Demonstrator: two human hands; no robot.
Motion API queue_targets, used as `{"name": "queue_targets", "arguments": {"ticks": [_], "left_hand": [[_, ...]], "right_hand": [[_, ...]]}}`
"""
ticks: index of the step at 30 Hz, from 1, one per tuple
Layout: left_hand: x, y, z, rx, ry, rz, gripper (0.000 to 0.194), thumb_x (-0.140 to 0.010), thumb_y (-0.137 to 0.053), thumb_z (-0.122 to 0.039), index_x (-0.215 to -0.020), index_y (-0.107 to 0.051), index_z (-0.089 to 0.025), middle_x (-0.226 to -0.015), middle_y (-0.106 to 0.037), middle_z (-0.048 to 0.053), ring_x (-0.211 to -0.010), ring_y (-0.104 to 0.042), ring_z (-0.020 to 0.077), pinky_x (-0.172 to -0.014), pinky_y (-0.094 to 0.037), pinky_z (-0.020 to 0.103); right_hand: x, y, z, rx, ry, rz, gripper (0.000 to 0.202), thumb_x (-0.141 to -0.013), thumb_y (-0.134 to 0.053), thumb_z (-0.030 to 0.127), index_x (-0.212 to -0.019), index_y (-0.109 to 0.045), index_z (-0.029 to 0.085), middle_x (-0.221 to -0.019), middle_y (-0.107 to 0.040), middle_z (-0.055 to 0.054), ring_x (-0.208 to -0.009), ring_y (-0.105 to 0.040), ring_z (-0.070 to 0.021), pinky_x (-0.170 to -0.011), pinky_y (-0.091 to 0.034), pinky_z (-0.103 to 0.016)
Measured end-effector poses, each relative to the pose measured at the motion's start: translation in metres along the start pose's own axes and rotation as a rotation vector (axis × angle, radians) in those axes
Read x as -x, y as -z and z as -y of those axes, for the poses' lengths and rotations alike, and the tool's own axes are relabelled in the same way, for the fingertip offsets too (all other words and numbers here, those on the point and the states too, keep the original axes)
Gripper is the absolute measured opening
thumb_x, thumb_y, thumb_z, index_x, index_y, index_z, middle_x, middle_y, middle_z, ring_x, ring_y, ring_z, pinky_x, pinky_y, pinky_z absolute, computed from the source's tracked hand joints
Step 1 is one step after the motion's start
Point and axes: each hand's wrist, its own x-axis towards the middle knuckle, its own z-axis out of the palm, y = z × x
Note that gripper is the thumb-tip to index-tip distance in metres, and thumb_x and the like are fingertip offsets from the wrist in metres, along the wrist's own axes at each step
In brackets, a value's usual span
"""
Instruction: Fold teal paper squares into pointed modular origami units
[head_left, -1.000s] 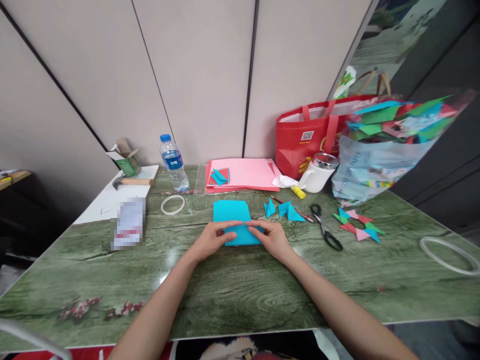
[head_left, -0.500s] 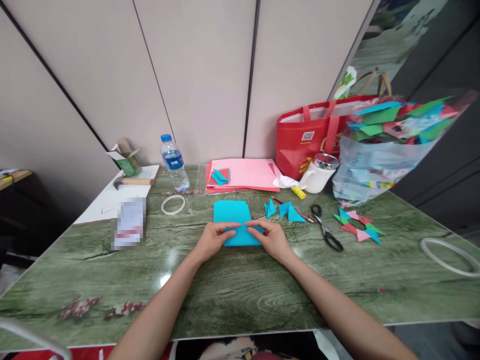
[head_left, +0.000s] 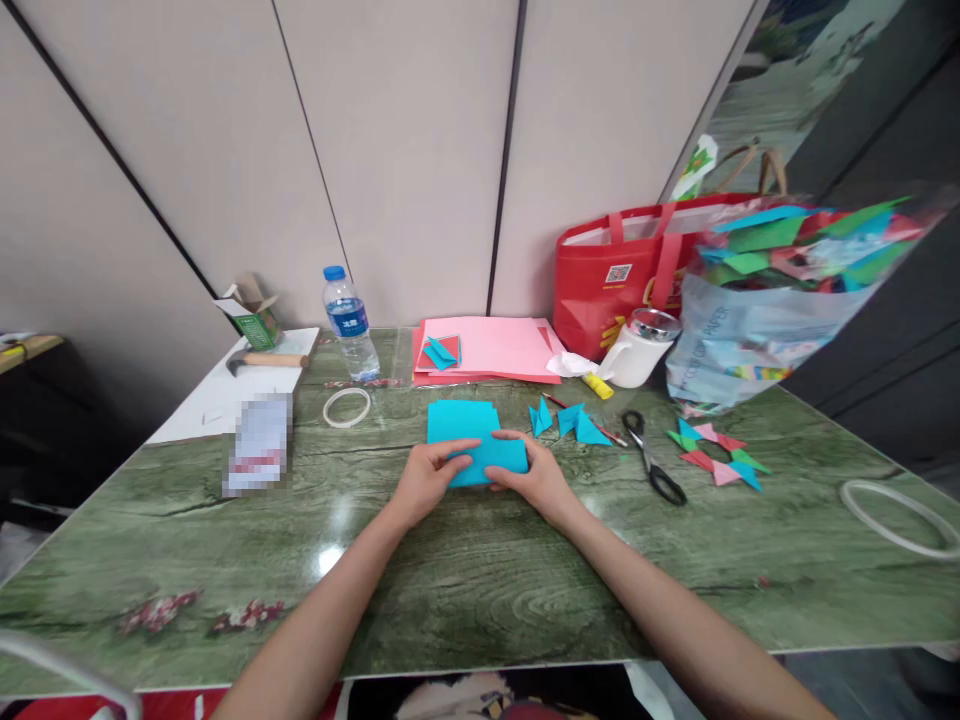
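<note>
A blue sheet of paper [head_left: 491,458], which looks folded, is between my hands at the middle of the table. My left hand [head_left: 426,482] pinches its left side, thumb below and fingers along the top. On the right side, my right hand [head_left: 541,478] is closed on the sheet, with the thumb on its face and some fingertips hidden behind it. Just beyond lies a stack of blue paper [head_left: 459,415], partly covered by the held sheet. Several folded blue paper pieces [head_left: 571,418] sit to the right of the stack, close to a pencil [head_left: 553,400].
Right: black scissors [head_left: 652,458], a multicoloured paper ring [head_left: 718,455], a yellow glue stick [head_left: 598,386], a white mug [head_left: 637,350] and a bag of coloured paper [head_left: 757,320]. Behind: pink sheets [head_left: 495,345]. Left: a water bottle [head_left: 351,325], tape ring [head_left: 346,408] and hammer [head_left: 266,361].
My right hand has turned and gripped the sheet's right side, and the sheet is now tilted up off the table a little. My left hand has hardly moved.
</note>
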Motion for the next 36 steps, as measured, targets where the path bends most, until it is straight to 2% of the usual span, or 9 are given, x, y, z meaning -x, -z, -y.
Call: {"name": "queue_targets", "arguments": {"ticks": [4,9,18,23,29,36], "left_hand": [[0.001,-0.001,-0.002,-0.025,0.019,-0.013,0.028,-0.072,-0.057,-0.025,-0.097,-0.067,-0.017,-0.093,-0.069,0.003,-0.078,-0.061,0.0199,-0.073,-0.046,0.029],[0.000,-0.001,0.001,-0.029,0.002,-0.035,0.028,-0.072,-0.057,-0.027,-0.096,-0.067,-0.017,-0.083,-0.070,0.002,-0.067,-0.059,0.0174,-0.063,-0.044,0.026],[0.001,-0.003,-0.003,0.014,0.024,-0.072,0.029,-0.069,-0.059,-0.028,-0.093,-0.069,-0.016,-0.068,-0.068,0.001,-0.056,-0.052,0.0142,-0.052,-0.039,0.023],[0.000,-0.002,-0.001,0.003,0.011,-0.073,0.028,-0.070,-0.059,-0.029,-0.093,-0.069,-0.017,-0.064,-0.067,0.000,-0.050,-0.048,0.0118,-0.048,-0.036,0.021],[-0.001,0.001,0.003,-0.030,-0.049,-0.120,0.027,-0.072,-0.058,-0.028,-0.094,-0.069,-0.018,-0.076,-0.070,0.002,-0.061,-0.056,0.0153,-0.056,-0.042,0.024],[-0.003,0.003,0.005,-0.039,-0.026,-0.128,0.028,-0.072,-0.057,-0.028,-0.095,-0.068,-0.016,-0.079,-0.070,0.003,-0.059,-0.054,0.0143,-0.054,-0.041,0.023]], "right_hand": [[0.000,-0.001,-0.002,-0.060,-0.073,0.009,0.048,-0.057,-0.071,0.034,-0.098,-0.053,0.017,-0.069,-0.062,0.001,-0.053,-0.063,-0.0182,-0.050,-0.054,-0.030],[0.000,-0.001,-0.002,-0.138,-0.120,0.037,0.057,-0.053,-0.074,0.034,-0.101,-0.049,0.018,-0.063,-0.065,0.002,-0.056,-0.064,-0.0208,-0.053,-0.055,-0.033],[0.000,-0.003,-0.002,-0.081,-0.058,-0.050,0.043,-0.049,-0.077,0.036,-0.080,-0.053,0.018,-0.058,-0.065,0.001,-0.051,-0.063,-0.0211,-0.048,-0.053,-0.033],[-0.002,-0.001,-0.001,-0.110,-0.076,-0.022,0.040,-0.048,-0.077,0.035,-0.076,-0.055,0.018,-0.058,-0.065,0.001,-0.051,-0.062,-0.0194,-0.049,-0.053,-0.031],[-0.009,0.008,-0.009,-0.215,-0.133,0.042,0.038,-0.048,-0.077,0.032,-0.077,-0.059,0.016,-0.066,-0.066,0.001,-0.055,-0.060,-0.0130,-0.054,-0.052,-0.026],[-0.010,0.009,-0.009,-0.262,-0.139,-0.006,0.036,-0.040,-0.081,0.028,-0.067,-0.060,0.015,-0.056,-0.065,0.001,-0.047,-0.058,-0.0106,-0.049,-0.050,-0.023]]}}
